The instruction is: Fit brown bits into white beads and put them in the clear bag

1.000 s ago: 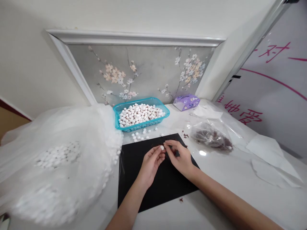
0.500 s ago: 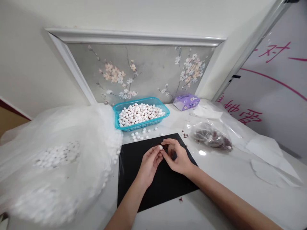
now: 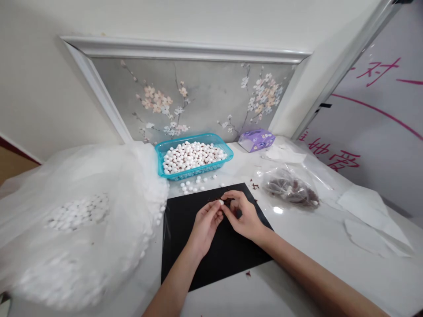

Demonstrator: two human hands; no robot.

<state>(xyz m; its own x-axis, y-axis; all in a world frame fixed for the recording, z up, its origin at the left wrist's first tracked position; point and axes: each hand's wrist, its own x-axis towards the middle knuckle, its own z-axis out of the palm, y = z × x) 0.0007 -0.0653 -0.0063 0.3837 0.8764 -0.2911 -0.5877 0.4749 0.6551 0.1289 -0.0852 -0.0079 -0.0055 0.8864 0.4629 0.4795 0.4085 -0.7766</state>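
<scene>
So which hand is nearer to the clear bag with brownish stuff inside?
Right. The right hand is to the left of the bag; the left hand is farther left.

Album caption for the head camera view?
Left hand and right hand meet at a white ball above a black mat, near a turquoise tray of white balls.

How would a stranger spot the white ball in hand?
On the white table lies a black mat. Over it, the left hand and right hand meet at one white ball. Unlike the loose balls beyond the mat, it's pinched between fingers.
</scene>
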